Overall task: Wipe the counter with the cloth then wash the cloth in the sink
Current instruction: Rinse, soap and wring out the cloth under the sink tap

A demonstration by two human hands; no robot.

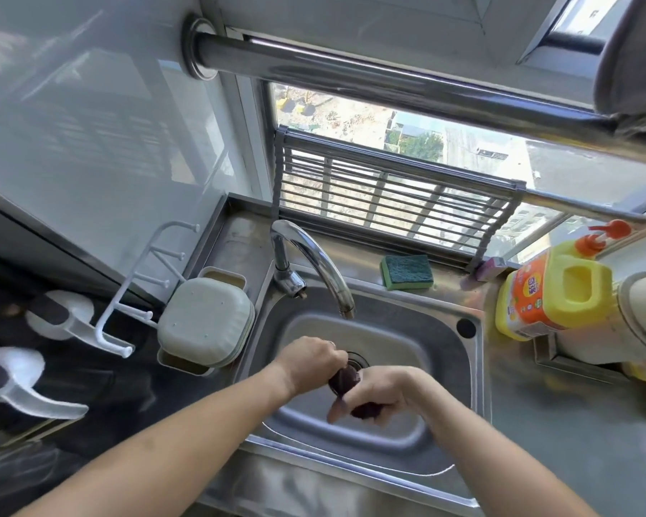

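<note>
- Dark brown cloth (345, 380) is rolled into a tight bundle and held above the steel sink (459, 352), close to the drain
- left hand (310, 361) grips the upper end of the cloth, its fingers curled around it
- right hand (383, 391) grips the lower end, fingers also closed around it; the two hands seem to twist it against each other
- tap (314, 261) stands over the basin and I see no water coming from it
- wiping of the surface (575, 434) looks finished, since the cloth is already at the sink; I judge the washing is near its end, at the wringing step
- what is left, in my opinion: to squeeze out the water and to put the cloth away
- a green sponge (407, 270) lies behind the sink, and a yellow soap bottle (554, 289) stands at the right
</note>
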